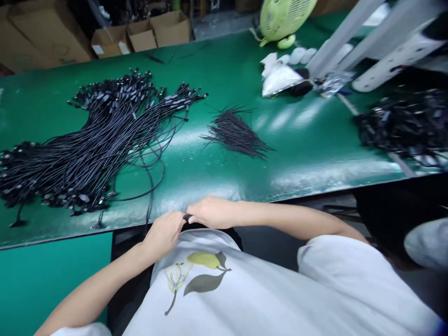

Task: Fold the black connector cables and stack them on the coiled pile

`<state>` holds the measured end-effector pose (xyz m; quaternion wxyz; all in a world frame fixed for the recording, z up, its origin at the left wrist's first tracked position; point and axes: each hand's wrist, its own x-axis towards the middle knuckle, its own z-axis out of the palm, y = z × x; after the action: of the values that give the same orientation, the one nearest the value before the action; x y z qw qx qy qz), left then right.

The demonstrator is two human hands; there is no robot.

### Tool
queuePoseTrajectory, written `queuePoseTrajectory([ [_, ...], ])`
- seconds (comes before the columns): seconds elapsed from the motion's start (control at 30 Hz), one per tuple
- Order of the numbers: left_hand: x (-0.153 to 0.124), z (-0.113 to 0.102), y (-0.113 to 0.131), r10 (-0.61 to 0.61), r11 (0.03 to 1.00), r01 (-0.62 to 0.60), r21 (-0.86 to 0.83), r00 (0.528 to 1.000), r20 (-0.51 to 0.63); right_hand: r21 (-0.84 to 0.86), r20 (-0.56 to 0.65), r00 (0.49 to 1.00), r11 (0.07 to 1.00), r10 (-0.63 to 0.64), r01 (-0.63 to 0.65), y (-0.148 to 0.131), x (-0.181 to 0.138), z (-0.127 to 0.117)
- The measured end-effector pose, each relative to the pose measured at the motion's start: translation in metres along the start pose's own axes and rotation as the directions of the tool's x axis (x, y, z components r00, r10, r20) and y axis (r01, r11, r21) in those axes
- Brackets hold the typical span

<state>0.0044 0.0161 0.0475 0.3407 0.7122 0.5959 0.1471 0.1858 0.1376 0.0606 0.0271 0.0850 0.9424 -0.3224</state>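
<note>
At the table's front edge, close to my shirt, my left hand point(165, 233) and my right hand point(213, 212) nearly meet. Both are closed on a short bundle of black cable point(188, 217), which shows only in the gap between them. Most of the fingers are hidden from above. A large heap of black cables point(94, 144) with small connectors at their ends lies up and to the left. From it, a loose loop of cable curves toward the edge near my left hand. Beyond my right hand is a small pile of thin black ties point(238, 133).
The green table point(210, 179) spans the view. On its right lie another black heap point(406, 126) and a white plastic bag point(282, 79), beside grey metal posts. A green fan point(287, 18) stands at the back. Cardboard boxes point(143, 36) line the far side.
</note>
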Motion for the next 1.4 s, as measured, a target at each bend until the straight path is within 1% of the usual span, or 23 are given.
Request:
queuePoseTrajectory([
  [0.07, 0.007, 0.004, -0.005, 0.196, 0.917, -0.191, 0.35, 0.98, 0.021, 0.34, 0.162, 0.979, 0.924, 0.124, -0.174, 0.003, -0.005, 0.005],
  [0.1, 0.01, 0.005, -0.007, 0.273, 0.85, -0.27, 0.453, 0.96, 0.06, 0.502, 0.24, 0.958, 0.825, 0.156, -0.26, 0.005, -0.009, 0.008],
  [0.2, 0.017, 0.008, -0.01, 0.41, 0.692, -0.419, 0.588, 0.898, 0.157, 0.79, 0.385, 0.909, 0.453, 0.159, -0.414, 0.012, -0.02, 0.023],
  [0.23, 0.018, 0.009, -0.009, 0.434, 0.666, -0.448, 0.596, 0.883, 0.179, 0.811, 0.395, 0.906, 0.405, 0.155, -0.423, 0.012, -0.023, 0.029],
  [0.27, 0.02, 0.009, -0.008, 0.446, 0.654, -0.466, 0.595, 0.874, 0.194, 0.801, 0.382, 0.91, 0.433, 0.162, -0.414, 0.011, -0.025, 0.035],
  [0.33, 0.023, 0.011, -0.005, 0.425, 0.679, -0.456, 0.575, 0.883, 0.198, 0.667, 0.284, 0.932, 0.652, 0.225, -0.361, 0.008, -0.026, 0.042],
  [0.4, 0.026, 0.01, -0.002, 0.346, 0.772, -0.373, 0.515, 0.926, 0.152, 0.409, 0.121, 0.958, 0.866, 0.26, -0.287, 0.009, -0.026, 0.04],
  [0.47, 0.029, 0.007, -0.001, 0.218, 0.907, -0.22, 0.359, 0.975, 0.047, 0.222, -0.002, 0.986, 0.961, 0.168, -0.163, 0.025, -0.026, 0.023],
  [0.53, 0.032, 0.003, -0.002, 0.027, 0.998, -0.022, 0.055, 0.996, -0.085, 0.13, -0.179, 0.977, 0.987, 0.117, -0.094, 0.061, -0.033, -0.006],
  [0.57, 0.033, 0.002, -0.002, -0.084, 0.987, 0.062, -0.147, 0.986, -0.144, 0.084, -0.311, 0.94, 0.989, 0.14, -0.119, 0.085, -0.038, -0.023],
  [0.6, 0.033, 0.0, -0.002, -0.191, 0.927, 0.114, -0.356, 0.963, -0.188, 0.03, -0.507, 0.822, 0.959, 0.258, -0.282, 0.112, -0.046, -0.039],
  [0.63, 0.034, 0.0, -0.002, -0.283, 0.827, 0.128, -0.547, 0.936, -0.209, 0.011, -0.666, 0.643, 0.866, 0.379, -0.499, 0.138, -0.053, -0.054],
  [0.67, 0.034, 0.0, -0.001, -0.35, 0.708, 0.112, -0.698, 0.913, -0.209, 0.013, -0.738, 0.496, 0.745, 0.457, -0.667, 0.163, -0.061, -0.066],
  [0.7, 0.034, 0.001, 0.0, -0.394, 0.59, 0.082, -0.803, 0.897, -0.198, 0.006, -0.75, 0.436, 0.664, 0.497, -0.747, 0.184, -0.068, -0.074],
  [0.77, 0.035, 0.004, 0.003, -0.434, 0.408, 0.042, -0.912, 0.888, -0.153, -0.011, -0.752, 0.397, 0.592, 0.526, -0.806, 0.21, -0.076, -0.081],
  [0.87, 0.036, 0.008, 0.007, -0.461, 0.252, 0.021, -0.967, 0.881, -0.101, -0.032, -0.78, 0.384, 0.581, 0.495, -0.813, 0.216, -0.078, -0.077],
  [0.97, 0.037, 0.011, 0.009, -0.478, 0.183, -0.001, -0.983, 0.874, -0.09, -0.025, -0.812, 0.352, 0.574, 0.466, -0.818, 0.203, -0.078, -0.076],
  [1.1, 0.042, 0.014, 0.016, -0.442, 0.173, -0.007, -0.985, 0.893, -0.085, -0.008, -0.848, 0.322, 0.599, 0.42, -0.801, 0.175, -0.076, -0.077],
  [1.17, 0.047, 0.016, 0.024, -0.408, 0.175, -0.027, -0.984, 0.908, -0.097, 0.027, -0.852, 0.335, 0.673, 0.402, -0.739, 0.152, -0.066, -0.069],
  [1.2, 0.05, 0.017, 0.028, -0.39, 0.172, -0.043, -0.984, 0.914, -0.108, 0.049, -0.84, 0.375, 0.741, 0.393, -0.669, 0.138, -0.057, -0.061],
  [1.27, 0.057, 0.019, 0.035, -0.355, 0.164, -0.077, -0.984, 0.926, -0.132, 0.112, -0.773, 0.521, 0.886, 0.362, -0.45, 0.103, -0.035, -0.039],
  [1.33, 0.063, 0.02, 0.036, -0.325, 0.173, -0.107, -0.979, 0.932, -0.16, 0.214, -0.665, 0.68, 0.951, 0.308, -0.221, 0.068, -0.014, -0.012],
  [1.4, 0.066, 0.021, 0.032, -0.318, 0.241, -0.142, -0.96, 0.923, -0.216, 0.284, -0.604, 0.75, 0.952, 0.272, -0.116, 0.039, 0.001, 0.01],
])
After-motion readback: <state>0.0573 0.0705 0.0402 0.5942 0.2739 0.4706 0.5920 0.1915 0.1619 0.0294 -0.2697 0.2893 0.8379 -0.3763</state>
